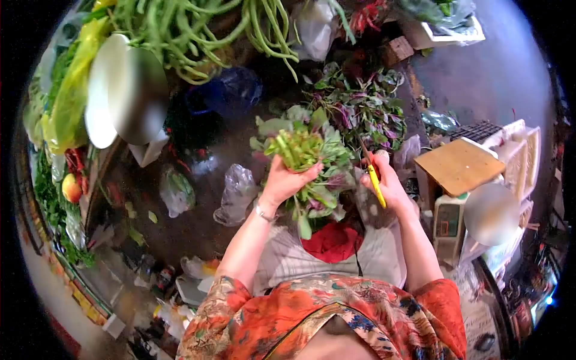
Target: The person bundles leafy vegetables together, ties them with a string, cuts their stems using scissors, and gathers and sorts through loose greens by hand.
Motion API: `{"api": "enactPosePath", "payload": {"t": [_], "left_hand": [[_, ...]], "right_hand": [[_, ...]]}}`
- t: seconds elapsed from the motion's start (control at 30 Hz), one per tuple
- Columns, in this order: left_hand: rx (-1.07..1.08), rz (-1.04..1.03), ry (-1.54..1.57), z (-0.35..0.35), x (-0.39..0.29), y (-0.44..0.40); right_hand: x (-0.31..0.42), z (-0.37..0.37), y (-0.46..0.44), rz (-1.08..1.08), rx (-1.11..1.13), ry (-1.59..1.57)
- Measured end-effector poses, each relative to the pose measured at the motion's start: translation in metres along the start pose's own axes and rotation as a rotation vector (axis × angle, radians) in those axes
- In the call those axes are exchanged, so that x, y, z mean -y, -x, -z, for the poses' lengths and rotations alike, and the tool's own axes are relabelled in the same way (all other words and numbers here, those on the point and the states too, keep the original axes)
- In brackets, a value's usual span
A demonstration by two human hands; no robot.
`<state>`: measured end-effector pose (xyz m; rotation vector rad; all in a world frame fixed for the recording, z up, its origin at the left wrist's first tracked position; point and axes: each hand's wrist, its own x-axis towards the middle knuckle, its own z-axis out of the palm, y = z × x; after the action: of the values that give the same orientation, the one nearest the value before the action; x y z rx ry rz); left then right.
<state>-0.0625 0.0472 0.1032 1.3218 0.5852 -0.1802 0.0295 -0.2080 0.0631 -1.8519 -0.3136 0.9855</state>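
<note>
My left hand (287,183) is closed around a bunch of leafy greens (297,150), its pale green cut stems facing up and its leaves spreading around and below the fingers. A little to the right, my right hand (389,183) grips a yellow-handled knife (377,187) whose narrow blade points up and away from me. The blade is apart from the bunch. Just beyond both hands lies a heap of green and purple leafy vegetables (366,111). Below the bunch, a red cloth (332,242) shows between my knees.
Long green beans (180,30) hang over the far left edge. Clear plastic bags (236,195) lie left of my hand. At right stand a scale (449,225) and a wooden board (459,167) beside white foam boxes (522,156). A blue plastic bag (231,90) sits beyond.
</note>
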Motion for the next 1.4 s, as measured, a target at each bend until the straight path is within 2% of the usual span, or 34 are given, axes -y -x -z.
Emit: {"api": "enactPosePath", "payload": {"t": [0.07,0.17,0.2,0.27,0.3,0.37,0.4,0.5,0.53,0.63,0.7,0.77,0.83,0.97,1.17,1.4], "left_hand": [[0.017,-0.025,0.017,-0.007,0.039,-0.023],[-0.017,-0.125,-0.242,-0.01,0.072,-0.05],[-0.022,-0.118,-0.245,-0.008,0.087,-0.056],[-0.026,0.006,-0.064,-0.006,0.114,-0.067],[-0.03,0.006,-0.068,-0.007,0.12,-0.072],[0.025,0.061,0.174,-0.006,0.128,-0.078],[0.04,0.022,0.164,-0.007,0.131,-0.082],[0.079,-0.025,0.062,-0.008,0.129,-0.091],[0.146,-0.085,0.062,-0.006,0.125,-0.095],[0.045,-0.156,0.106,-0.013,0.115,-0.087],[0.049,-0.249,0.118,-0.014,0.117,-0.086],[0.029,-0.307,0.107,-0.017,0.116,-0.076],[0.042,-0.34,0.126,-0.028,0.106,-0.056],[0.027,-0.448,0.262,-0.041,0.104,-0.038],[0.07,-0.438,0.244,-0.049,0.093,-0.016],[0.01,-0.358,0.108,-0.028,0.108,-0.021]], "right_hand": [[-0.014,0.004,-0.016,0.007,0.048,0.061],[-0.028,0.007,-0.039,-0.002,0.082,0.128],[-0.035,0.007,-0.048,0.037,0.097,0.176],[-0.049,0.007,-0.064,0.069,0.123,0.246],[-0.055,0.009,-0.071,0.073,0.125,0.243],[-0.06,0.013,-0.081,0.117,0.166,0.319],[-0.061,0.016,-0.085,0.096,0.186,0.31],[-0.062,0.019,-0.088,0.102,0.188,0.297],[-0.064,0.018,-0.089,0.19,0.148,0.317],[-0.059,0.019,-0.082,0.243,0.092,0.34],[-0.056,0.02,-0.074,0.283,0.087,0.434],[-0.052,0.017,-0.061,0.393,-0.011,0.491],[-0.043,0.02,-0.044,0.346,0.018,0.436],[-0.061,0.026,-0.02,0.491,-0.03,0.467],[-0.055,0.031,-0.005,0.543,-0.006,0.47],[-0.06,0.024,-0.013,0.531,0.002,0.531]]}}
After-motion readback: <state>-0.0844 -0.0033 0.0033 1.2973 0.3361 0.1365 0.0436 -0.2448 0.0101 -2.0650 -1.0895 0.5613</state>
